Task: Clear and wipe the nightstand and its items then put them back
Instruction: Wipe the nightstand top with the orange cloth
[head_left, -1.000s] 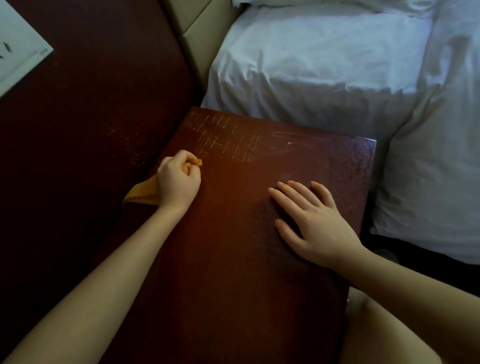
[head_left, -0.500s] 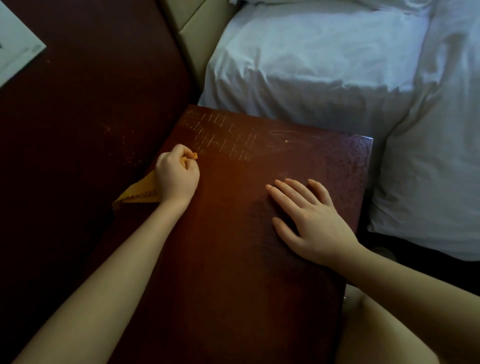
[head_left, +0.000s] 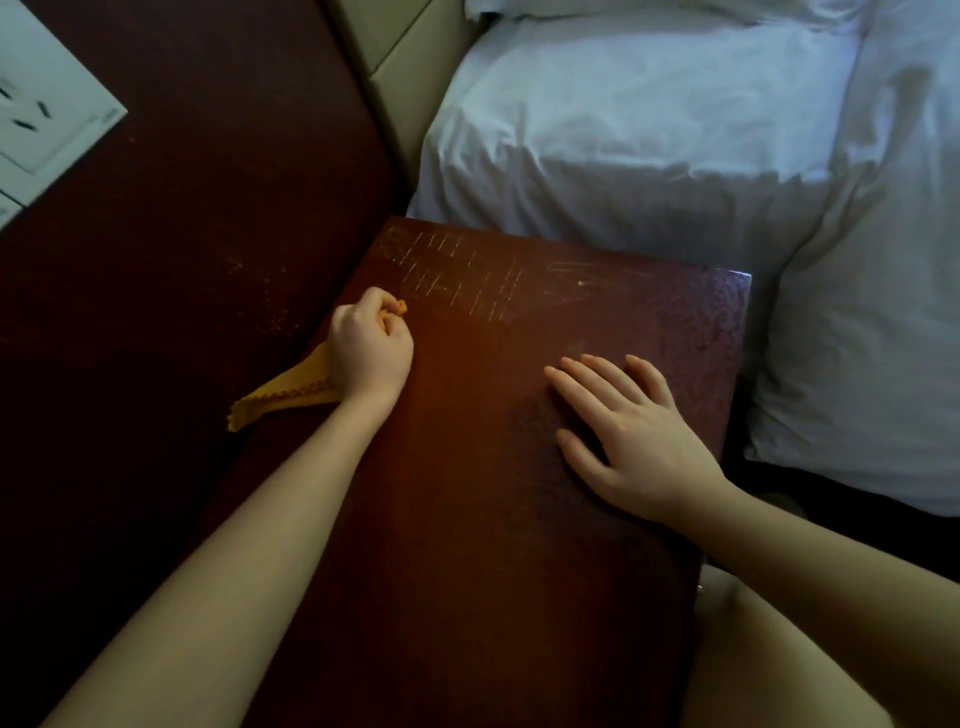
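Observation:
The dark red-brown nightstand (head_left: 467, 519) fills the middle of the view, its top bare and marked with pale scratches near the far left corner. My left hand (head_left: 369, 351) is curled round an orange cloth (head_left: 285, 397) at the top's left edge, close to the scratches; a tail of the cloth hangs out past my wrist to the left. My right hand (head_left: 634, 436) lies flat on the right half of the top, fingers straight and spread, holding nothing.
A dark red wall panel (head_left: 182, 260) stands left of the nightstand, with a white socket plate (head_left: 41, 119) at the upper left. A beige headboard (head_left: 400, 67) and the white bedding (head_left: 675, 145) lie beyond and to the right. My bare knee (head_left: 769, 654) is at the bottom right.
My left hand with the cloth has crept a little farther along the left edge toward the scratched corner. My right hand has stayed flat in place.

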